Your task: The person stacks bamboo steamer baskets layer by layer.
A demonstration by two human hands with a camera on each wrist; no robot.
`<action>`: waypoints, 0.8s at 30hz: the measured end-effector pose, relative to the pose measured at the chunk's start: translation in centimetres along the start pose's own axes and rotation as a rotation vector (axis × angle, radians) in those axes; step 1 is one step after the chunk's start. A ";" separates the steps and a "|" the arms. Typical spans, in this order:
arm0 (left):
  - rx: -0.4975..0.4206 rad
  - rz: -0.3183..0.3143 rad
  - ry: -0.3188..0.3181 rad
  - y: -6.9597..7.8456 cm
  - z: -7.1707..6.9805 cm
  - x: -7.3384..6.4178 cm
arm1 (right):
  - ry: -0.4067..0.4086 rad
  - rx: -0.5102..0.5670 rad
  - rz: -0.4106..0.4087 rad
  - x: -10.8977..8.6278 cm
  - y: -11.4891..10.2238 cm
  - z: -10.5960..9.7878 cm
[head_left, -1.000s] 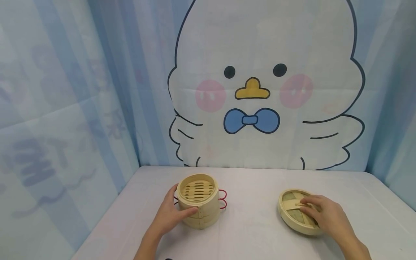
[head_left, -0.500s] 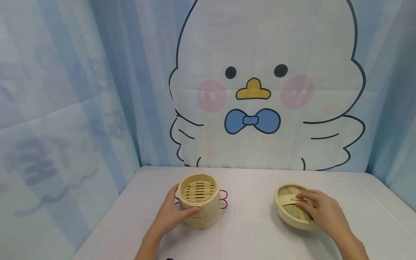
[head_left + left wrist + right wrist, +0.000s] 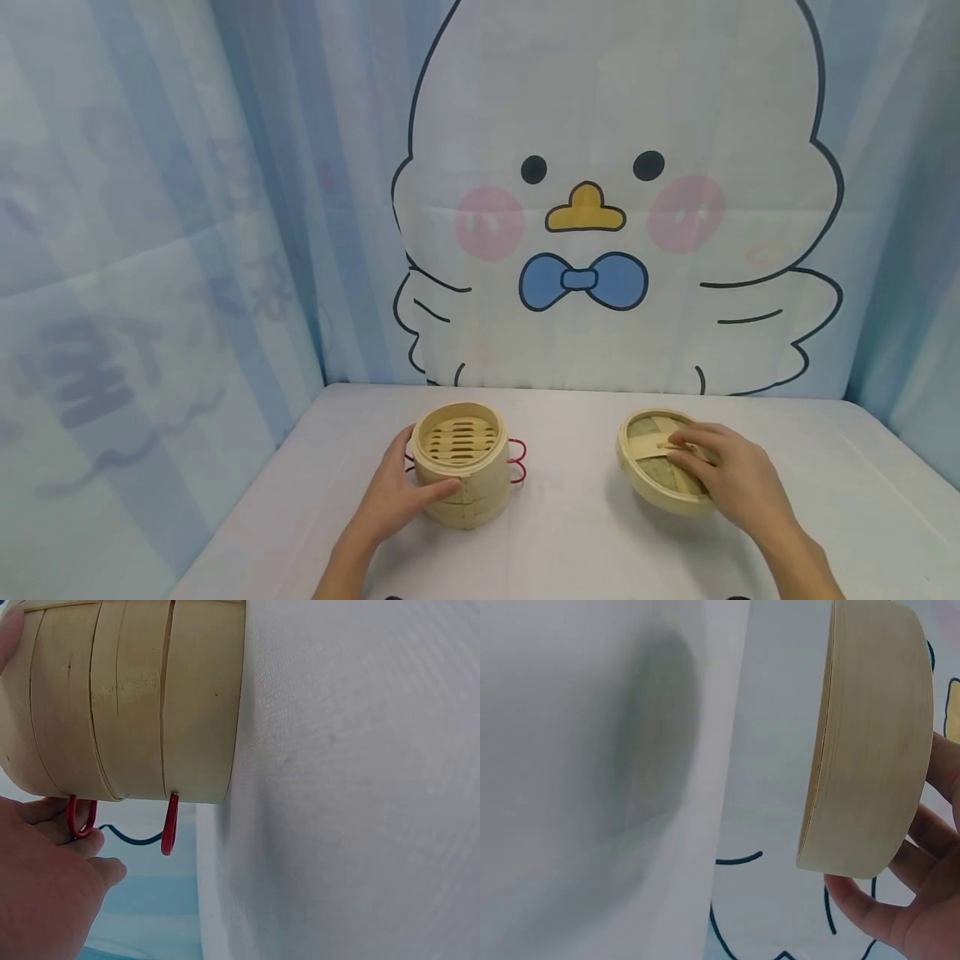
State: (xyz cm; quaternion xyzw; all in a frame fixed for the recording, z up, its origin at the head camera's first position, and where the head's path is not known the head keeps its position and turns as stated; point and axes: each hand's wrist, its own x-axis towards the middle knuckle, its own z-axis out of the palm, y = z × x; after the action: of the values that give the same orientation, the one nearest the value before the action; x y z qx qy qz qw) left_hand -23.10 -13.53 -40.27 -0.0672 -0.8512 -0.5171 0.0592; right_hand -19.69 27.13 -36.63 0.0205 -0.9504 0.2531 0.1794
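Observation:
On the left of the table stands a bamboo steamer (image 3: 480,492), upright and stacked in tiers, its slatted top tier uncovered. My left hand (image 3: 390,496) grips its near left side, thumb across the front and fingers round the back. Red loop handles (image 3: 170,825) stick out from its wall in the left wrist view. To the right, my right hand (image 3: 731,471) pinches the strap on top of a round bamboo lid (image 3: 647,473). The lid hangs slightly tilted above the table, apart from it, with its shadow below. From the right wrist, the lid's plain side wall (image 3: 874,742) shows.
A white cloth covers the table (image 3: 570,517). Behind it hangs a curtain (image 3: 585,342) printed with a cartoon bird, and more pale blue cloth (image 3: 150,292) closes off the left side. Small dark objects peek in at the bottom edge of the head view.
The right hand has raised the lid off the table and carried it left, closer to the steamer. My left hand and the steamer have stayed put.

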 end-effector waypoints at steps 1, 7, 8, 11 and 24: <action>-0.001 -0.001 0.001 0.0 0.0 0.0 | 0.005 0.003 -0.002 0.1 -0.2 0.0; 0.003 -0.008 0.003 0.1 0.0 0.0 | 0.022 0.023 -0.034 0.4 -1.4 0.2; 0.003 -0.009 0.002 0.1 0.0 0.0 | 0.026 0.025 -0.043 0.4 -1.5 0.2; 0.004 -0.013 0.002 0.1 0.1 0.0 | 0.035 0.036 -0.059 0.6 -2.1 0.3; 0.010 -0.010 0.003 0.0 0.1 -0.1 | 0.036 0.085 -0.063 1.2 -4.0 0.9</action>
State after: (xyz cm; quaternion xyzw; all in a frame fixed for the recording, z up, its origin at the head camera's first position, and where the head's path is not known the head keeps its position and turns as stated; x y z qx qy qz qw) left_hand -23.05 -13.47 -40.33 -0.0620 -0.8540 -0.5133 0.0581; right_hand -20.63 23.22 -35.01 0.0534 -0.9343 0.2877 0.2036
